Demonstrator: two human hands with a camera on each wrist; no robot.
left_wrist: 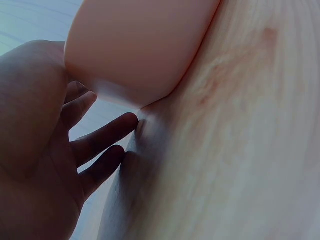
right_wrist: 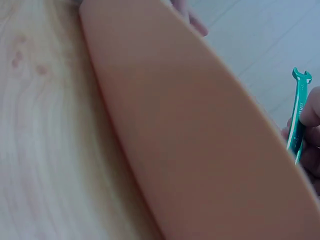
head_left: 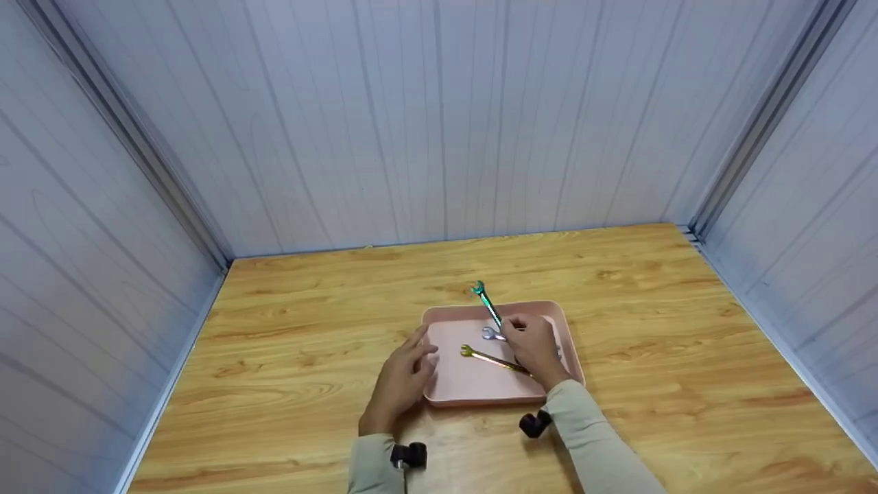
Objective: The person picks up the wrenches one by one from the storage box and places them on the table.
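A pink tray (head_left: 453, 392) lies on the table. My right hand (head_left: 531, 343) pinches a green open-end wrench (head_left: 485, 302) above the tray, its open jaw pointing up and away; the right wrist view shows the same green wrench (right_wrist: 298, 105) between thumb and fingers. Inside the tray rest a silver wrench (head_left: 490, 334), partly covered by the right hand, and a gold wrench (head_left: 490, 359). At the tray's left side is my left hand (head_left: 401, 377), thumb by the rim, fingers loosely extended. In the left wrist view, the left hand (left_wrist: 45, 135) touches the tray's wall (left_wrist: 135, 50).
The wood-grain table (head_left: 295, 370) spreads around the tray. Pale panel walls (head_left: 446, 123) enclose it at the back and both sides. A black wrist mount (head_left: 409, 455) sits on the left sleeve, another black mount (head_left: 535, 424) on the right.
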